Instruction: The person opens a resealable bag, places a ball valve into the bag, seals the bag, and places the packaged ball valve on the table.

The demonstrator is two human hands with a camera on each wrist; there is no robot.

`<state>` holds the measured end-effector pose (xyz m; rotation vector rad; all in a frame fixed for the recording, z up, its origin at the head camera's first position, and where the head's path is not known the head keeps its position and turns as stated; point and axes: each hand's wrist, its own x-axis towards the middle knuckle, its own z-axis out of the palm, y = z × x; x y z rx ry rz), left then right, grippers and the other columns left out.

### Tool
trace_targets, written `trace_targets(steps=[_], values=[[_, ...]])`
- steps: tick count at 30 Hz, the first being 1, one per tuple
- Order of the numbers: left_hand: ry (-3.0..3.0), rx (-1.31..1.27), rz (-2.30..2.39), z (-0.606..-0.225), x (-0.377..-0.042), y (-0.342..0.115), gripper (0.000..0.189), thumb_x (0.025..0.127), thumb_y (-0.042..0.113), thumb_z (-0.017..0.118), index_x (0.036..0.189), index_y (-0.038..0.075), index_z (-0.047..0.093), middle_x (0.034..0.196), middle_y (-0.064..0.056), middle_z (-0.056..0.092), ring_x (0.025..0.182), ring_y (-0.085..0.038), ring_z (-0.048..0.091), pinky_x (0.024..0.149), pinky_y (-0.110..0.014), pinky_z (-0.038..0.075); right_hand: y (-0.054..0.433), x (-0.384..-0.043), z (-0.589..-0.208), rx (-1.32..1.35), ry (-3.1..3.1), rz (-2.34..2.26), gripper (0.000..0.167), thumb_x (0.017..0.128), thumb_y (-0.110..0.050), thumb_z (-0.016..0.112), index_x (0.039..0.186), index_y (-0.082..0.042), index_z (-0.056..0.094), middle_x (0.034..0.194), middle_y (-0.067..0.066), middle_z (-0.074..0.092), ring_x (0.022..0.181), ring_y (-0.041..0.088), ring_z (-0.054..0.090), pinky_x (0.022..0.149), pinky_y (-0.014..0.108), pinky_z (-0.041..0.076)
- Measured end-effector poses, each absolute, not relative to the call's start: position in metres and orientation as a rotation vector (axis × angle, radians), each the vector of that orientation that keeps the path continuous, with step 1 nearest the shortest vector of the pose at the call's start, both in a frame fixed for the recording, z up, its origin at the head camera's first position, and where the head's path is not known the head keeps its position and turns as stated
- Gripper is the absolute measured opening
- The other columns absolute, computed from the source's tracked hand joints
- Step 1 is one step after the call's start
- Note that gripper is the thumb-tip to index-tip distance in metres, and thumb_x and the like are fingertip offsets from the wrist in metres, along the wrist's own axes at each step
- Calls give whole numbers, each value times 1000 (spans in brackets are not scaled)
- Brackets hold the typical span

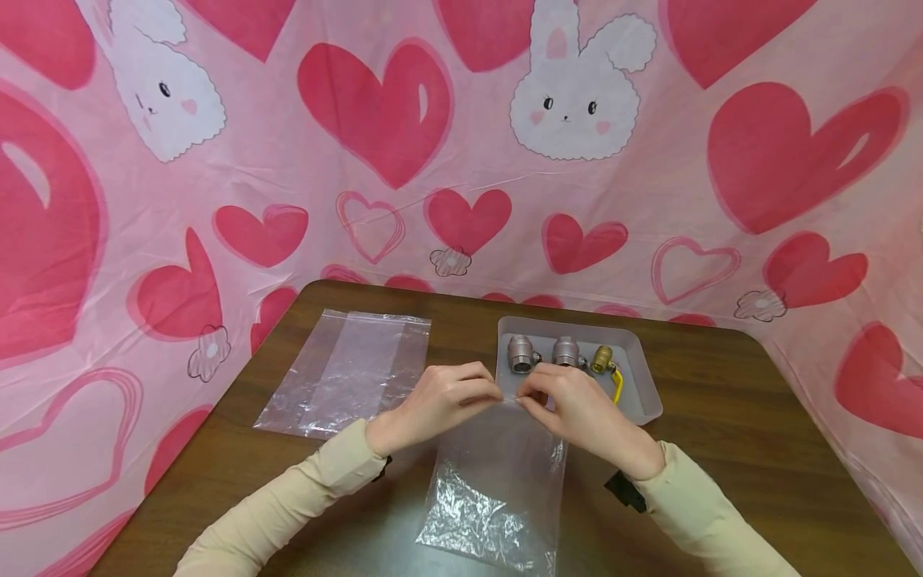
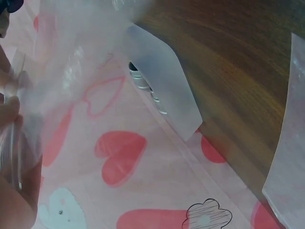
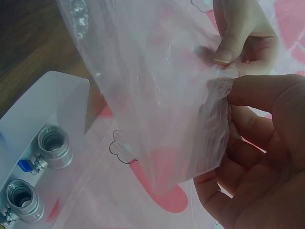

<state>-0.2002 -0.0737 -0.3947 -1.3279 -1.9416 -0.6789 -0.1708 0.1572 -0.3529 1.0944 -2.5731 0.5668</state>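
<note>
A clear plastic bag (image 1: 497,473) hangs from both hands over the front middle of the table, its lower part glossy and creased. My left hand (image 1: 449,401) pinches its top edge between thumb and fingers. Close beside it, my right hand (image 1: 580,409) pinches the same edge, fingertips nearly meeting those of the left. In the right wrist view the thin film of the bag (image 3: 152,95) bunches at the right fingertips, and the left thumb presses its edge. The left wrist view catches only part of the left hand (image 2: 14,205) at the border.
Behind the hands stands a translucent plastic tray (image 1: 645,377) holding two silver metal valves (image 1: 521,353) and a brass valve (image 1: 602,358) with a yellow handle. Another clear zip bag (image 1: 353,365) lies flat at the left. A pink heart-print cloth (image 1: 476,144) surrounds the wooden table (image 1: 757,449).
</note>
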Motion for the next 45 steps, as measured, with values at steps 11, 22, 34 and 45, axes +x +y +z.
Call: trace_targets(steps=[11, 22, 34, 45], values=[[-1966, -1387, -744, -395, -199, -75, 9, 84, 10, 78, 92, 13, 76, 91, 5, 76, 84, -3, 70, 77, -13, 54, 156, -171, -352, 1103, -2571, 534, 11, 81, -12, 81, 86, -16, 73, 79, -6, 65, 70, 0, 59, 62, 17, 52], [-1985, -1422, -810, -396, -198, -76, 8, 85, 6, 77, 90, 12, 75, 88, 4, 76, 80, -2, 70, 75, -10, 53, 156, -171, -352, 1100, -2613, 530, 7, 83, -15, 80, 88, -16, 74, 80, -7, 68, 70, -1, 59, 62, 16, 52], [-1851, -1450, -727, -401, -200, -76, 17, 76, 4, 82, 92, 9, 78, 90, -1, 78, 81, -7, 74, 77, -14, 56, 154, -171, -349, 1029, -2694, 582, 5, 83, -13, 79, 86, -15, 76, 77, -6, 71, 65, -2, 55, 60, 14, 50], [-1796, -1465, -673, -402, -199, -76, 20, 73, 3, 83, 92, 9, 79, 89, -2, 78, 82, -8, 74, 78, -16, 57, 151, -168, -348, 957, -2716, 595, 4, 82, -13, 79, 83, -15, 77, 74, -8, 70, 63, -3, 53, 57, 14, 48]])
